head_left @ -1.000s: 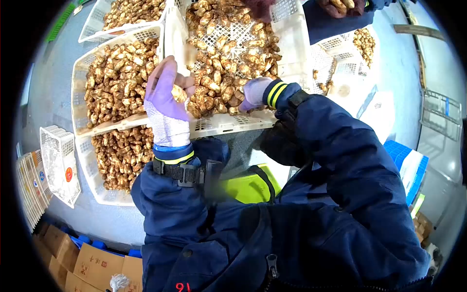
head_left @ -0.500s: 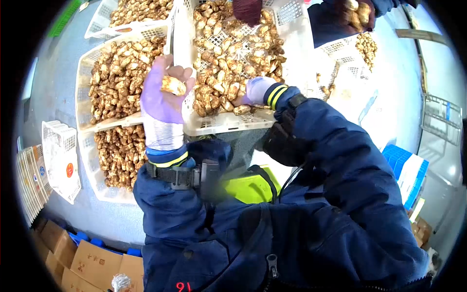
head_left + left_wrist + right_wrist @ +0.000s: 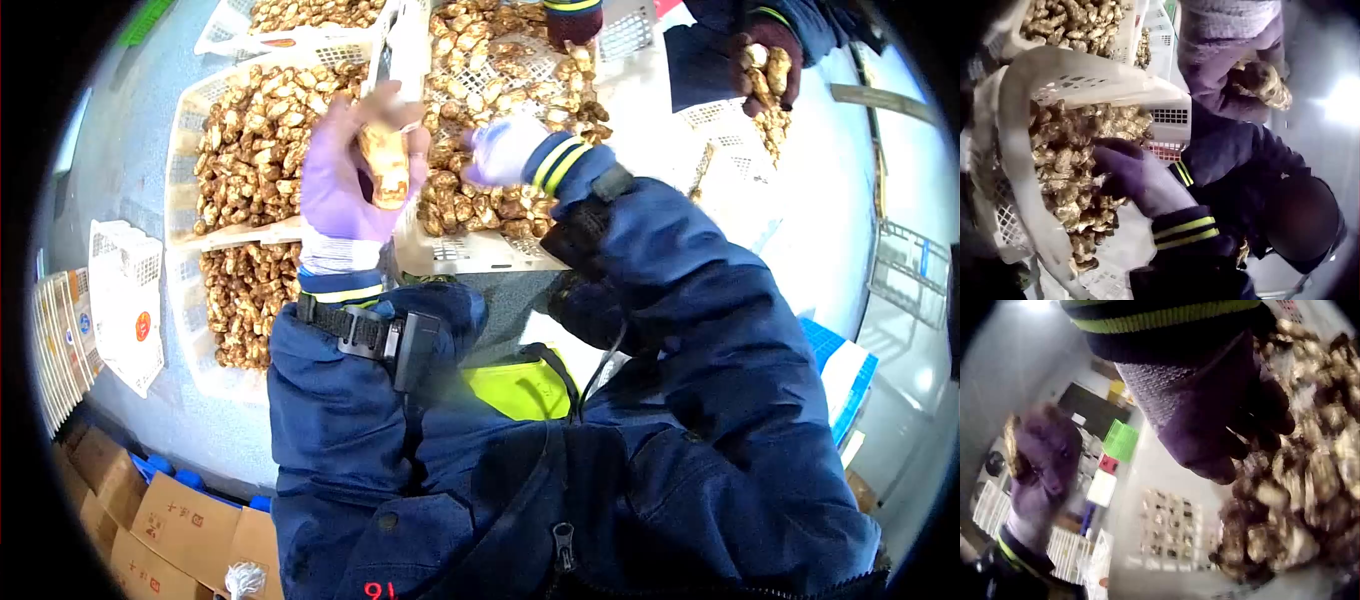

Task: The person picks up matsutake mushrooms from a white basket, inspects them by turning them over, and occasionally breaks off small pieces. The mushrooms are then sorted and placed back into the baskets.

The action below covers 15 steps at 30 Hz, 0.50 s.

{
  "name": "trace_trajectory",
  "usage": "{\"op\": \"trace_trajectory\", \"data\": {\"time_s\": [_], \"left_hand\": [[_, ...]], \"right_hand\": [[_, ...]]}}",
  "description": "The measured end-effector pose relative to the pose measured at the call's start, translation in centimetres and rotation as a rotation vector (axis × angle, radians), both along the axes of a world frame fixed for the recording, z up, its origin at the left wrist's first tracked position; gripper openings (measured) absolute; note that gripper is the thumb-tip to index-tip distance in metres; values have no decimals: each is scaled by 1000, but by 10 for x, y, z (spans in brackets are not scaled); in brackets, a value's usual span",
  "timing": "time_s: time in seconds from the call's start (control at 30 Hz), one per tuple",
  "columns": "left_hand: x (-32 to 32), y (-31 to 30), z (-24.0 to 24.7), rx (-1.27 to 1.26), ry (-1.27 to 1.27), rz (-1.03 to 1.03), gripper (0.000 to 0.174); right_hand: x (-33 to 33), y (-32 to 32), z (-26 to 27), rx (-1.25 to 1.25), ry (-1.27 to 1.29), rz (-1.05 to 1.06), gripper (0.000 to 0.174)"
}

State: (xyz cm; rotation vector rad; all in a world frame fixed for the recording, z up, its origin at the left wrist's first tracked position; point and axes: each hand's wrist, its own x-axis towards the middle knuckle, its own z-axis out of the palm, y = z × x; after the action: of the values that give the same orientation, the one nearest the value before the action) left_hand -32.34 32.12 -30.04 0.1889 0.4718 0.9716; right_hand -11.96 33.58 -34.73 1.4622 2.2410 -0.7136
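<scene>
My left hand, in a purple-palmed glove, holds a brown-and-cream mushroom upright against its fingers, left of the middle crate. That mushroom sticks out past the curled fingers in the left wrist view. Over the mushrooms heaped in the middle white crate is my right hand, blurred, fingers pointing left. From the right wrist, my right hand shows loosely bent fingers close above the heap, nothing visible between them.
Crates of mushrooms stand at the left, and an empty white crate lies beyond. Another person's dark-gloved hand reaches into the middle crate's far end; their other hand holds mushrooms. Cardboard boxes are at lower left.
My left hand has turned, bringing its mushroom from lying across the palm to upright. My right hand has risen from among the mushrooms and shifted left. The other person's hands show more.
</scene>
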Motion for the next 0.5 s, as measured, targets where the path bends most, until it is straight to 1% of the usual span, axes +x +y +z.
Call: {"op": "trace_trajectory", "data": {"time_s": [0.03, 0.1, 0.13, 0.17, 0.23, 0.27, 0.3, 0.33, 0.37, 0.4, 0.43, 0.47, 0.5], "left_hand": [[1, 5, -1, 113, -219, -10, 64], [0, 8, 2, 177, -312, -1, 69], [0, 10, 1, 190, -344, -34, 70], [-2, 10, -2, 190, -355, -46, 70], [-3, 13, -7, 201, -388, -73, 70], [-5, 11, -4, 161, -322, -36, 69], [-5, 12, -2, 30, -220, 41, 72], [-5, 13, -6, -78, -108, 52, 72], [-5, 13, -10, -185, 5, 60, 73], [2, 10, -10, -206, 232, 38, 72], [8, 3, -8, -115, 249, 10, 61], [10, 0, -9, -22, 249, -16, 56], [11, -1, -9, 68, 248, -42, 51]], "right_hand": [[-10, -5, -16, -76, -21, 10, 41], [-18, -8, -34, -17, -68, 20, 42], [-18, 2, -39, -81, -94, 40, 40], [-8, 7, -40, -72, -57, 47, 41], [23, 21, -43, -128, 37, -148, 40], [46, 25, -37, -1, 185, 59, 44], [50, 27, -20, -41, 349, -79, 47], [53, 28, -3, -78, 520, -209, 51], [40, 24, 27, -279, 689, -693, 54], [26, 20, 55, -276, 741, -649, 56], [14, 17, 79, -272, 795, -601, 58], [8, 17, 96, -337, 796, -539, 57], [8, 23, 90, -340, 813, -506, 59]]}}
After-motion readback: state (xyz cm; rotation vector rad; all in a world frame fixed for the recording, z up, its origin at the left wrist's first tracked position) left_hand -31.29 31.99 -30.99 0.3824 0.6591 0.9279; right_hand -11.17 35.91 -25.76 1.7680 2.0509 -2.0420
